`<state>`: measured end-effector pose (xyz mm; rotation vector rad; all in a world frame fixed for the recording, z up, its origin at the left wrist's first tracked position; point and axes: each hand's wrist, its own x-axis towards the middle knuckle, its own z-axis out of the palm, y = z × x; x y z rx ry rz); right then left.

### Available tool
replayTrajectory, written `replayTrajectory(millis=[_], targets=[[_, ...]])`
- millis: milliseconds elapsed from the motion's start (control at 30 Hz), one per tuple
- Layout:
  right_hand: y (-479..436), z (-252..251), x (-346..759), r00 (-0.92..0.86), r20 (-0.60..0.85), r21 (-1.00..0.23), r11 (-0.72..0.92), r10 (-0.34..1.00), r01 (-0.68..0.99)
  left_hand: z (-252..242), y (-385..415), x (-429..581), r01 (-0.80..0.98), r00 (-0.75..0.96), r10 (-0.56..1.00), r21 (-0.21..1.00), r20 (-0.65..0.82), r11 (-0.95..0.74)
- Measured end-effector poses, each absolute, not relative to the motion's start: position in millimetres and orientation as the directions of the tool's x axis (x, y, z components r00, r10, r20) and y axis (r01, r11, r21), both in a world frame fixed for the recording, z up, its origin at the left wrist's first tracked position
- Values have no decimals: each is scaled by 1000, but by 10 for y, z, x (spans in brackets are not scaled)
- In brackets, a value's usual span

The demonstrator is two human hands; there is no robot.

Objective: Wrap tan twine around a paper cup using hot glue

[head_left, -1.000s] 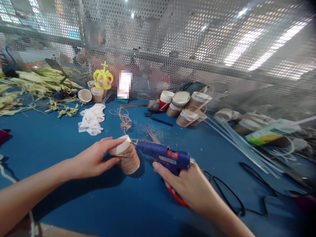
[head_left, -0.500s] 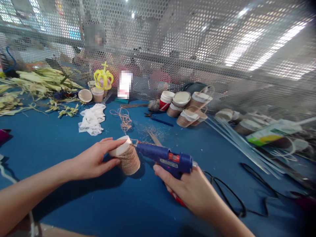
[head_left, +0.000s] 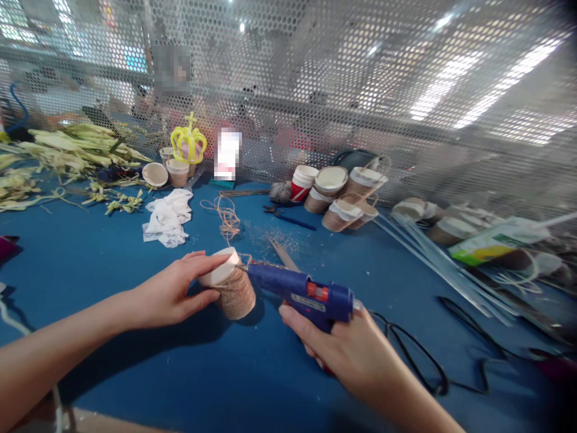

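My left hand (head_left: 187, 288) is closed around the white rim end of a paper cup (head_left: 237, 294), which lies tilted on the table. Brown twine covers most of the cup's side. In my right hand (head_left: 333, 337) is a blue hot glue gun (head_left: 297, 285), gripped by its handle, with its nozzle at the cup where the twine meets the white band. From the cup a loose tangle of twine (head_left: 229, 222) trails back over the table. Scissors (head_left: 283, 254) lie behind the glue gun, partly hidden by it.
Crumpled white cloth (head_left: 169, 216) and corn husks (head_left: 72, 147) lie to the left. A yellow crown (head_left: 189, 144) sits on wrapped cups. More cups (head_left: 331, 180), clear glue sticks (head_left: 437, 264) and a black cable (head_left: 419, 355) are at the right. A perforated metal screen (head_left: 288, 78) stands behind.
The glue gun's nozzle has shifted very slightly down and left along the cup. My left hand and the cup stay where they were.
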<state>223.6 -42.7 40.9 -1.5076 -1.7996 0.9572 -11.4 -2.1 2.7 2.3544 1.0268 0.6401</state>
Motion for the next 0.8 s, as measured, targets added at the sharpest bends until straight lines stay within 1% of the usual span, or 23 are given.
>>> replayTrajectory(millis=[267, 367, 500, 667, 800], targets=[[-412, 356, 2270, -193, 17, -816, 125, 981, 564, 18, -29, -113, 545, 599, 767, 586, 228, -600], [-383, 291, 2259, -185, 58, -830, 150, 981, 537, 5, -28, -118, 556, 591, 774, 580, 227, -595], [-391, 258, 2243, -159, 86, -825, 160, 984, 542, 5, -19, -120, 551, 598, 768, 579, 229, -601], [-430, 334, 2209, -194, 49, -812, 152, 980, 564, 21, -11, -110, 526, 606, 754, 582, 254, -620], [-469, 329, 2156, -194, 74, -841, 166, 978, 514, 39, -13, -98, 510, 615, 746, 594, 255, -623]])
